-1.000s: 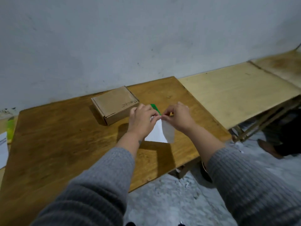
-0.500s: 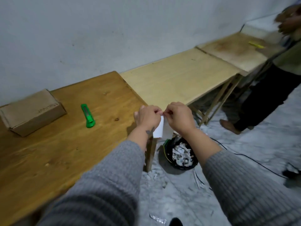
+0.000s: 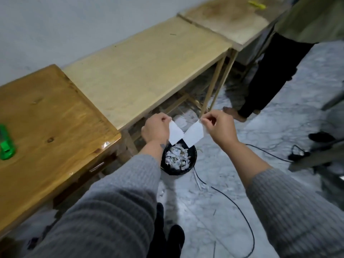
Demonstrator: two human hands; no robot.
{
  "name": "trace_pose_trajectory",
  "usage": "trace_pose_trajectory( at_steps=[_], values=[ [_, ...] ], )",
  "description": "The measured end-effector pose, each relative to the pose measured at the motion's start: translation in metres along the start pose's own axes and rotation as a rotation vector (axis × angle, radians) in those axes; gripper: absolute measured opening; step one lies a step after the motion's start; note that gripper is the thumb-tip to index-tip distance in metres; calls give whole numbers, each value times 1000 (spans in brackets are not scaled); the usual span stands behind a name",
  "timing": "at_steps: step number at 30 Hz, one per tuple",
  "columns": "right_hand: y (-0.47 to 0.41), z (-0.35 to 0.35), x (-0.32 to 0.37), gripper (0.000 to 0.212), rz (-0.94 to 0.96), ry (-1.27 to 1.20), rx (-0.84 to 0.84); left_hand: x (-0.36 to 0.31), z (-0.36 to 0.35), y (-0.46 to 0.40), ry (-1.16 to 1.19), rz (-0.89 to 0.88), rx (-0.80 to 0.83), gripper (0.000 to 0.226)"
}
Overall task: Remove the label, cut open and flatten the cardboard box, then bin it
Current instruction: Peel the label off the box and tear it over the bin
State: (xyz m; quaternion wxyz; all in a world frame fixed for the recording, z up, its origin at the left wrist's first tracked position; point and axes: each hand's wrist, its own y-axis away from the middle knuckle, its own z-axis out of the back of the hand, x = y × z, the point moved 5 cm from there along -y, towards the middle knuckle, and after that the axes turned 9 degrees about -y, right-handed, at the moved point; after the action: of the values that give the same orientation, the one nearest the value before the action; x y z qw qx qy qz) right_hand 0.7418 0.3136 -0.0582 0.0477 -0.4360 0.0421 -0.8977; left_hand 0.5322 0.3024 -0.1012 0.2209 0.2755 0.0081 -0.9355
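Note:
The white label is torn in two. My left hand [image 3: 157, 128] pinches the left piece of the label [image 3: 175, 134], and my right hand [image 3: 220, 127] pinches the right piece [image 3: 194, 135]. Both pieces hang above a black bin [image 3: 193, 161] on the floor, which holds several white paper scraps. The lower ends of the two pieces meet over the bin. A green box cutter [image 3: 6, 145] lies on the brown table [image 3: 48, 123] at the far left. The cardboard box is out of view.
A pale wooden table [image 3: 141, 71] and a third table [image 3: 232, 21] with a yellow object [image 3: 257, 4] stand along the wall. Another person [image 3: 275, 67] stands at the right. A black cable [image 3: 232, 202] runs over the marble floor. Dark equipment [image 3: 320, 155] sits far right.
I have turned right, away from the box, and brought the label over the bin. The single label is now torn into two pieces, and my hands have moved apart.

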Motion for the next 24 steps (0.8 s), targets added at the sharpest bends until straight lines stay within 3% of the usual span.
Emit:
trace_pose_trajectory(
  at_steps=[6, 12, 21, 24],
  values=[
    [-31, 35, -45, 13, -113, -86, -138, -12, -42, -16, -80, 159, -55, 22],
    [-83, 17, -62, 6, -119, -7, 34, -69, -78, -54, -17, 41, 41, 20],
    [-142, -26, -96, 9, -283, -90, 59, -98, -112, -107, 279, 35, 323, 26],
    [-156, -32, -98, 5, -270, -68, 109, -102, -113, -113, 366, 23, 350, 42]
  ],
)
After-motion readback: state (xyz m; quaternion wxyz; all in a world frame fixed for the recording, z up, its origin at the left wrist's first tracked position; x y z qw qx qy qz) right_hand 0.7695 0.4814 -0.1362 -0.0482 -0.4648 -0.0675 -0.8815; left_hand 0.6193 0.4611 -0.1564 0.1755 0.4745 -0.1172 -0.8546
